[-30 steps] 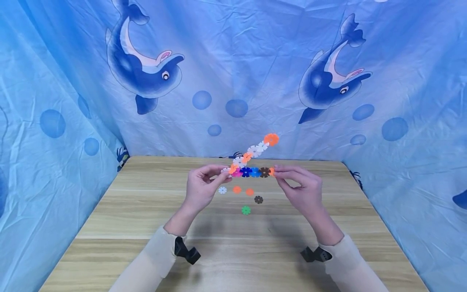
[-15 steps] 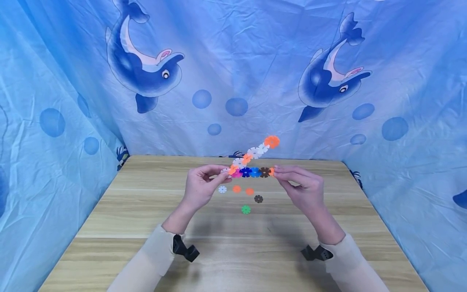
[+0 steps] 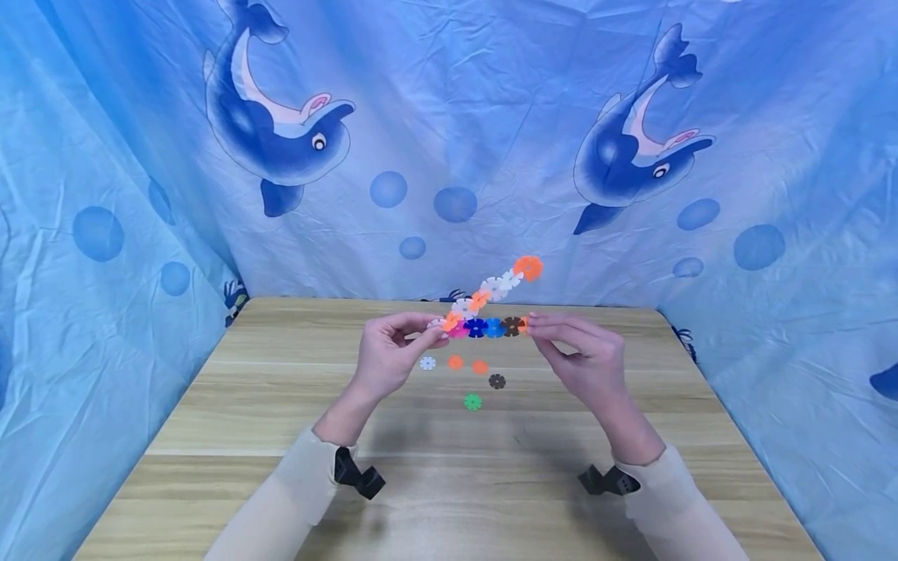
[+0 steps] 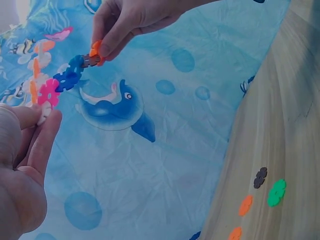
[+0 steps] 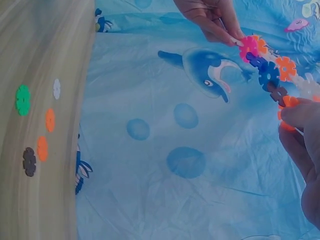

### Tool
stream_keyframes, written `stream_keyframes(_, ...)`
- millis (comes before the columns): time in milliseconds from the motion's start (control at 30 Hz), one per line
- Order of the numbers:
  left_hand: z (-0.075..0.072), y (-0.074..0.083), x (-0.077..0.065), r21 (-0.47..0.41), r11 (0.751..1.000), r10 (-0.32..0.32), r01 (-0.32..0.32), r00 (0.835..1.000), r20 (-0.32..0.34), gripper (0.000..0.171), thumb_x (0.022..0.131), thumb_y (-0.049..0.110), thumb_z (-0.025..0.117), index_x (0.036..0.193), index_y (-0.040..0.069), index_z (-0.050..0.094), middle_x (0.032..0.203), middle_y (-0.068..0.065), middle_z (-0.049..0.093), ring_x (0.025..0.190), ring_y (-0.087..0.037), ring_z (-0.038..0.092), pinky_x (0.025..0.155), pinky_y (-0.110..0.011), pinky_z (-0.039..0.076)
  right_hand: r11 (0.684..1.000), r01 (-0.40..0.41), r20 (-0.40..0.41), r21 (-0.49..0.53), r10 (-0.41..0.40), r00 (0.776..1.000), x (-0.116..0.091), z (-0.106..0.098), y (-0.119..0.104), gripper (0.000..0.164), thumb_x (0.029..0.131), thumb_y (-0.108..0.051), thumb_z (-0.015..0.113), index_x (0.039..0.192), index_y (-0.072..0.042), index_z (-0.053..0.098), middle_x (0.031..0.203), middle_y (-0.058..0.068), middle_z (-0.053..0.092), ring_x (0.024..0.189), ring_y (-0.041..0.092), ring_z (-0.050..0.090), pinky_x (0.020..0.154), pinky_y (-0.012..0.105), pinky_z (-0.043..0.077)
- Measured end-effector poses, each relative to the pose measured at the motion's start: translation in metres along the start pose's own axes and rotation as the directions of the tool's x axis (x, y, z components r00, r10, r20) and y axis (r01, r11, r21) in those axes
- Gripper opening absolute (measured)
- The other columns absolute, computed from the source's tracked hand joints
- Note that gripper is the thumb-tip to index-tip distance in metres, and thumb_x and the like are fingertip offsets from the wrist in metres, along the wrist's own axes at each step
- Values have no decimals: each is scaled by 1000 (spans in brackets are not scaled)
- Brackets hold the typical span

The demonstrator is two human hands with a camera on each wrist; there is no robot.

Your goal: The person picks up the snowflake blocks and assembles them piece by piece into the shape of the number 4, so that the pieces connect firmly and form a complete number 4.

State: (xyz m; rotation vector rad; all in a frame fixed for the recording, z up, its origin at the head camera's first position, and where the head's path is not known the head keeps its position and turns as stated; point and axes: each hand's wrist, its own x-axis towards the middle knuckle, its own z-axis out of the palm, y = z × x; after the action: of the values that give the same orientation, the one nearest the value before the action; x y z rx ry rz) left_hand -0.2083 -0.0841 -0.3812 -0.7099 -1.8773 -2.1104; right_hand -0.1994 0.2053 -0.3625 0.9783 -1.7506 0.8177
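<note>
Between my hands, above the table, hangs a joined chain of notched plastic discs [image 3: 476, 328]. One row runs level through pink, dark blue, light blue and brown to an orange disc [image 5: 288, 111]. A second row of white and orange discs slants up and away to the right, with a larger orange disc [image 3: 528, 268] at its tip. My left hand [image 3: 386, 351] pinches the white disc [image 4: 45, 111] where the two rows meet. At the other end of the level row, my right hand [image 3: 585, 354] pinches the orange end disc, partly covered by the fingers.
Loose on the wooden table [image 3: 281, 405] lie a white disc [image 3: 427, 363], two orange discs [image 3: 480, 367], a brown disc [image 3: 496, 381] and a green disc [image 3: 473, 402]. A blue dolphin-print curtain [image 3: 435, 93] surrounds the table's back and sides.
The chain has risen very slightly, and its slanting row has shifted a little to the right. Both hands keep their pinch, and the loose discs stay where they were.
</note>
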Motion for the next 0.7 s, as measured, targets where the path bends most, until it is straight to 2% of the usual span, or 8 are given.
stream_keyframes(167,2,1,-1,-9,1000,-11,11,1000,-10,18,95,-8,74,111,-17,73,96,9,81,85,-11,80,80,-37,68,999,-37,-14,-25,37,999,-3,3,3,26,76,13,85,95,-4,84,99,16,83,90,34,81,99,16,58)
stream_keyframes(400,2,0,-1,-18,1000,11,-11,1000,-18,18,95,-8,73,110,-17,73,99,9,81,84,-10,81,80,-37,68,990,-126,-32,-66,125,992,-7,4,7,37,75,11,87,109,-3,83,104,14,83,87,32,81,98,12,57)
stream_keyframes(700,0,0,1,11,1000,20,-19,999,-28,17,95,-7,74,110,-16,74,98,10,81,83,-10,81,79,-35,68,965,-248,29,-87,251,967,-19,11,19,31,77,9,86,106,-1,82,100,14,82,85,30,81,94,7,55)
